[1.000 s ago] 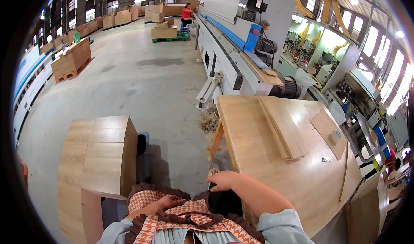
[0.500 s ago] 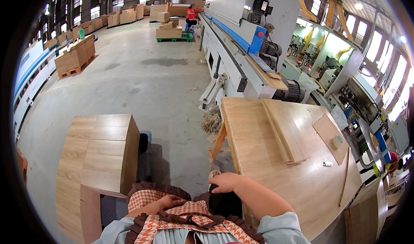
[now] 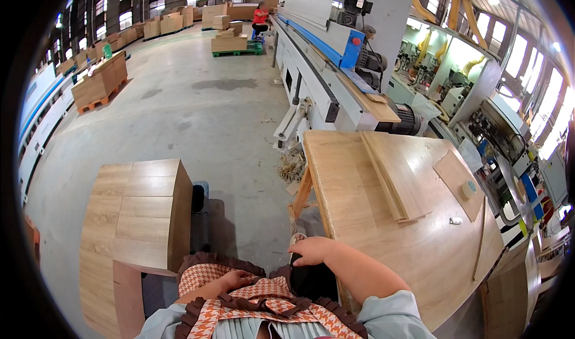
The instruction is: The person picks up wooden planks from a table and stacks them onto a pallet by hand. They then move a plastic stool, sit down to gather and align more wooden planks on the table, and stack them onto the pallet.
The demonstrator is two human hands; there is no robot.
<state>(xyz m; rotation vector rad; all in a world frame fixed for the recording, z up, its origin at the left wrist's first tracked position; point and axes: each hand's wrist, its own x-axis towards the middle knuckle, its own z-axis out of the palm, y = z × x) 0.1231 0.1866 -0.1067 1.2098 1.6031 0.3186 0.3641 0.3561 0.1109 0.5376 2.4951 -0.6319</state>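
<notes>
My left hand [image 3: 235, 279] lies on the orange-and-white checked apron [image 3: 200, 279] over my lap, its fingers loosely stretched and partly sunk into the folds. Over my dark-clothed knee [image 3: 312, 280] rests my right hand [image 3: 307, 251], fingers relaxed and a little bent, with nothing visible in them. Beside my right forearm stands a wooden work table [image 3: 371, 261]. Stacked long wood boards [image 3: 398, 186] lie on it, along with a thin brown sheet [image 3: 450, 170], a roll of tape [image 3: 468, 189] and a small silvery item [image 3: 456, 221].
To my left stands a stack of wood-grain panels [image 3: 144, 219]. A long edge-processing machine [image 3: 329, 69] with a blue rail runs away beyond the table. Shavings [image 3: 292, 166] lie on the floor at its foot. Far off, a person in red [image 3: 260, 18] sits near boards on a green pallet [image 3: 239, 51].
The view has shifted slightly, so the table and machine sit a little higher and further left. Both hands keep their places on my lap and knee.
</notes>
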